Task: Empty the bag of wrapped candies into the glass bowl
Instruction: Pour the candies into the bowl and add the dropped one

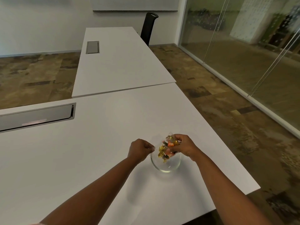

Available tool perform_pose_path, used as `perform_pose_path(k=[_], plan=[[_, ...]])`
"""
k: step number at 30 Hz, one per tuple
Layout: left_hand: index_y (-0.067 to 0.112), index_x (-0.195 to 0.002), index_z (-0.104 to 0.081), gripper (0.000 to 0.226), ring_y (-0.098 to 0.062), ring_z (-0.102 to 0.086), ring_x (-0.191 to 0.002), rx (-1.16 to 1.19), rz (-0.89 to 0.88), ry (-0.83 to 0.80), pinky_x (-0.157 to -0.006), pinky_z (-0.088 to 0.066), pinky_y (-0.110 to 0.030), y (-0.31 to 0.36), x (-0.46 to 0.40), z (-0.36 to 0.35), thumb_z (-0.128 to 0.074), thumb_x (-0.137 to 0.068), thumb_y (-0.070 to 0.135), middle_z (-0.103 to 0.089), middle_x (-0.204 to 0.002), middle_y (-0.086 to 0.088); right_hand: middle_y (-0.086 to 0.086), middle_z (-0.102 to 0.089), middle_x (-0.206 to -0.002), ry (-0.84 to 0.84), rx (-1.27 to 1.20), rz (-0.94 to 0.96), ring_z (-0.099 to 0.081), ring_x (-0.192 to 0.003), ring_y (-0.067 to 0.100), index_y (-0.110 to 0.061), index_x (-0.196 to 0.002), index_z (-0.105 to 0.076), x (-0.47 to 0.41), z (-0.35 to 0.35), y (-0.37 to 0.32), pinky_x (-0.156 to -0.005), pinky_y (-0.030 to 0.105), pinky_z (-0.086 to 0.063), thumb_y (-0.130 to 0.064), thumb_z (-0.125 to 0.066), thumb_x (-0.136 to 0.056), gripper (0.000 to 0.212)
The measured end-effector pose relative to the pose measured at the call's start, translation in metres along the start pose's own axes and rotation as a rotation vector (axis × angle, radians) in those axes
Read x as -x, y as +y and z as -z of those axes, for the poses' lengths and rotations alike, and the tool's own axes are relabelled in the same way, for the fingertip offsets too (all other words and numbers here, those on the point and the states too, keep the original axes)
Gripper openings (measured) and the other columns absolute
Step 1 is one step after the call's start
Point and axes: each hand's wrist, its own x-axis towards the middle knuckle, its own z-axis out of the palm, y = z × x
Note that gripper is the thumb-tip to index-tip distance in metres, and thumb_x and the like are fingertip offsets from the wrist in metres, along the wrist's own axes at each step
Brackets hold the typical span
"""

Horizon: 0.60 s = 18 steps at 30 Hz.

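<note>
A clear plastic bag [159, 140] of wrapped candies is held tilted over the glass bowl [168, 168], which stands on the white table [97, 143]. My right hand [181, 146] grips the bag's filled end. My left hand [139, 149] pinches the bag's open edge at the left. Gold, orange and dark wrapped candies [162, 151] spill from the bag toward the bowl, just above its rim. The bowl's bottom looks bare through the glass.
A grey cable hatch [37, 117] is set into the table at the far left. A second white table [120, 62] abuts beyond, with a black chair [148, 28] behind it. The table's right edge is near the bowl; a glass wall [243, 46] stands right.
</note>
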Motion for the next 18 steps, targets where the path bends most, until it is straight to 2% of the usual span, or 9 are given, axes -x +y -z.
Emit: perform_pose_path(k=[3,7,10,18], plan=[[0.011,-0.098,-0.076,0.020,-0.020,-0.069,-0.094,-0.004,-0.004,0.011,-0.070,-0.044,-0.017,-0.003,-0.001,-0.002,-0.071,-0.080,0.017,-0.077,-0.101,-0.008,0.008,-0.067,-0.106,0.029,0.053,-0.009,-0.061,-0.104,0.025,-0.011,-0.107,-0.066,0.001,0.000,-0.001,-0.095,0.041,-0.053,-0.004,-0.085,-0.061,0.050],[0.009,-0.097,-0.076,0.019,-0.024,-0.069,-0.095,0.008,-0.014,0.017,-0.082,-0.055,-0.027,-0.005,-0.001,-0.003,-0.070,-0.081,0.014,-0.076,-0.101,-0.010,0.015,-0.068,-0.111,0.038,0.074,0.000,-0.061,-0.107,0.031,-0.006,-0.109,-0.067,0.001,-0.001,-0.004,-0.095,0.049,-0.052,-0.002,-0.084,-0.061,0.052],[0.007,-0.097,-0.076,0.018,-0.023,-0.069,-0.096,0.021,-0.025,0.012,-0.088,-0.056,-0.037,-0.006,-0.002,-0.003,-0.070,-0.081,0.012,-0.076,-0.101,-0.012,0.014,-0.068,-0.110,0.047,0.101,0.008,-0.061,-0.107,0.030,-0.006,-0.109,-0.067,0.001,-0.001,-0.005,-0.097,0.047,-0.052,-0.002,-0.085,-0.060,0.052],[0.006,-0.096,-0.076,0.018,-0.025,-0.069,-0.095,0.013,-0.048,0.001,-0.086,-0.056,-0.035,-0.006,-0.004,-0.004,-0.070,-0.081,0.015,-0.076,-0.100,-0.012,0.005,-0.069,-0.096,0.048,0.189,0.049,-0.062,-0.094,0.022,-0.013,-0.100,-0.071,0.000,0.001,-0.012,-0.093,0.040,-0.052,-0.004,-0.083,-0.062,0.041]])
